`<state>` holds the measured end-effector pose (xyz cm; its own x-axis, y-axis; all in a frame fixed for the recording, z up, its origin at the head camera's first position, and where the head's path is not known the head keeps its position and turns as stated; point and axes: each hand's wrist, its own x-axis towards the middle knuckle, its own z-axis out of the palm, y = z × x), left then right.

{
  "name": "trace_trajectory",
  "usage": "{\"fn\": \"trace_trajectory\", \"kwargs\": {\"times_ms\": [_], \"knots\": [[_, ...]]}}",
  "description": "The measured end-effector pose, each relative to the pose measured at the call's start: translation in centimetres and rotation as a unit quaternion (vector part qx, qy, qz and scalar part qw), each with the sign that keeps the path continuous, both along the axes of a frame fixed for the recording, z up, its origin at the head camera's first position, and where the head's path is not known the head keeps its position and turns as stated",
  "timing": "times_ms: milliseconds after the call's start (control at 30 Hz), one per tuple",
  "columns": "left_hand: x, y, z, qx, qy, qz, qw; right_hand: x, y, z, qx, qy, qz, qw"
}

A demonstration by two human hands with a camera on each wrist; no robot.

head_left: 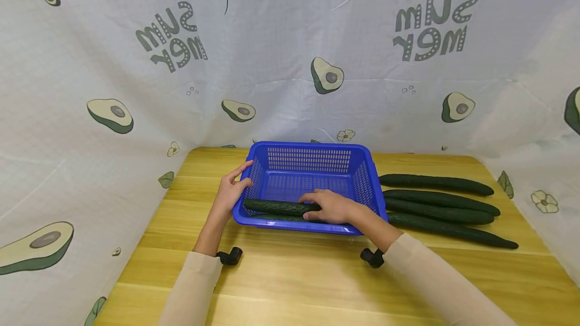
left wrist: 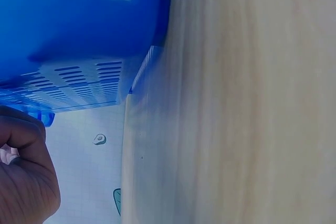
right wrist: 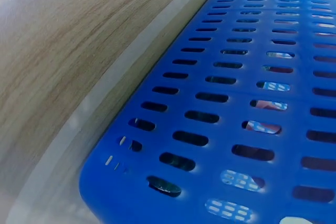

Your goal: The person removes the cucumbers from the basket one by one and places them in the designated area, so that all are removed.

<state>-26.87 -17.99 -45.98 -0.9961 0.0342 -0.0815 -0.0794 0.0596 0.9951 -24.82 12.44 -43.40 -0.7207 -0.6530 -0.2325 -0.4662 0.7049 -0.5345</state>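
A blue plastic basket [head_left: 305, 146] with slotted walls stands on the wooden table. My left hand [head_left: 228, 194] grips its left rim, thumb on the inner side; in the left wrist view that hand [left wrist: 26, 177] shows with bent fingers beside the basket wall [left wrist: 79, 30]. Inside, a long dark green cucumber [head_left: 272, 208] lies along the front wall, over another cucumber [head_left: 276, 217] mostly hidden by it. My right hand [head_left: 333, 207] reaches over the front rim and holds the upper cucumber near its middle, covering its right part. The right wrist view shows the slotted basket wall [right wrist: 220, 98] from outside.
Several more cucumbers [head_left: 437, 183] lie side by side on the table [head_left: 299, 275], right of the basket, their left ends close to its wall. A white cloth with printed avocados [head_left: 290, 109] hangs behind the table and along its sides.
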Motion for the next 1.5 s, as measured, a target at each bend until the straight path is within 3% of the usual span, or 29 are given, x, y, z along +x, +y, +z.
{"fn": "trace_trajectory", "kwargs": {"times_ms": [467, 833, 1100, 1500], "knots": [[0.1, 0.1, 0.0, 0.002, -0.005, 0.003, 1.0000, -0.1, 0.1, 0.3, -0.036, 0.025, 0.004, 0.9991], [0.1, 0.0, 0.0, -0.015, 0.008, 0.008, 0.9998, 0.1, 0.7, 1.1, -0.074, 0.067, -0.037, 0.9943], [0.0, 0.1, -0.1, -0.006, 0.003, -0.004, 1.0000, 0.5, 1.3, 2.5, -0.082, 0.124, -0.058, 0.9872], [0.0, 0.0, 0.0, 0.001, 0.004, -0.004, 1.0000, 1.1, 1.7, 4.5, -0.071, 0.165, -0.081, 0.9805]]}}
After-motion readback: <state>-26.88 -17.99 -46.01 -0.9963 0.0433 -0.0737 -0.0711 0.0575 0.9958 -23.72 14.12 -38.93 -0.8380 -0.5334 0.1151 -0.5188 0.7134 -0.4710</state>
